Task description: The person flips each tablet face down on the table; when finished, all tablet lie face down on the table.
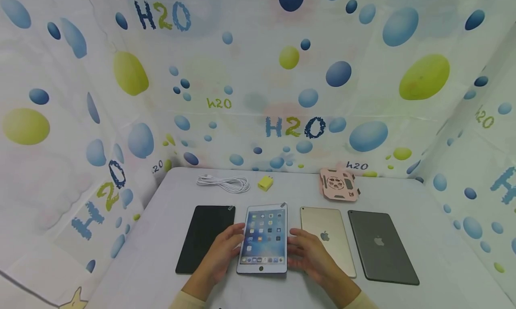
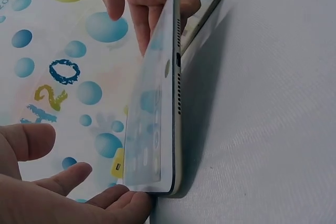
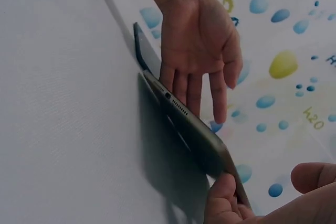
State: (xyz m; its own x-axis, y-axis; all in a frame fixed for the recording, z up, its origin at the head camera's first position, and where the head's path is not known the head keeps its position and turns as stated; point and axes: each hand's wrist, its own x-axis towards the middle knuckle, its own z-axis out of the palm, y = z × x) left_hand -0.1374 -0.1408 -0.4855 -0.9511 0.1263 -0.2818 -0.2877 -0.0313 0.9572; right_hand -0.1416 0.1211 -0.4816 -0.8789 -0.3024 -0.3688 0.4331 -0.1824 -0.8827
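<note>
A white tablet with its screen lit and rows of app icons showing lies between my two hands. Fingertips of my left hand touch its left edge, thumb held apart from the glass in the left wrist view. On the other side, my right hand has its fingers at the tablet's right edge. The right wrist view shows these fingertips under the tablet's back, thumb off it. That edge is lifted from the cloth.
A black tablet lies left, partly behind my left hand. To the right are a gold tablet and a dark grey tablet, backs up. Behind lie a coiled white cable, a yellow charger plug and a pink slotted stand.
</note>
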